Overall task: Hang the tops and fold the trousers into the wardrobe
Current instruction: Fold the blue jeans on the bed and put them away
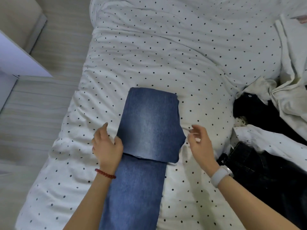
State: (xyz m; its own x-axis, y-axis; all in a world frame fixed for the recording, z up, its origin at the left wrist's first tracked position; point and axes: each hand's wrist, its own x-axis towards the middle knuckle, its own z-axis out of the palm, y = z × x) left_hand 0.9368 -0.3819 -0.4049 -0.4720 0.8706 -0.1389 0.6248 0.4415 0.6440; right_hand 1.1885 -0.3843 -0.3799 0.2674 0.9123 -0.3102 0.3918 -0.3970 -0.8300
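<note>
**Blue jeans half folded on the bed**

The blue jeans [149, 130] lie folded over themselves on the dotted duvet [166, 55] of the bed. The left hand [107, 146] pinches their left edge, thumb on top. The right hand [201, 143] hovers just beside their right edge, fingers relaxed, holding nothing. Dark trousers [259, 170] and pale garments [289, 90] lie further right.

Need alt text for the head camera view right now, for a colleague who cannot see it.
A pair of blue denim jeans, partly folded over itself, lies on a white black-dotted duvet. The left hand holds the fold's left edge; the right hand hovers open just beside its right edge. Dark and cream clothes are piled at right.
</note>
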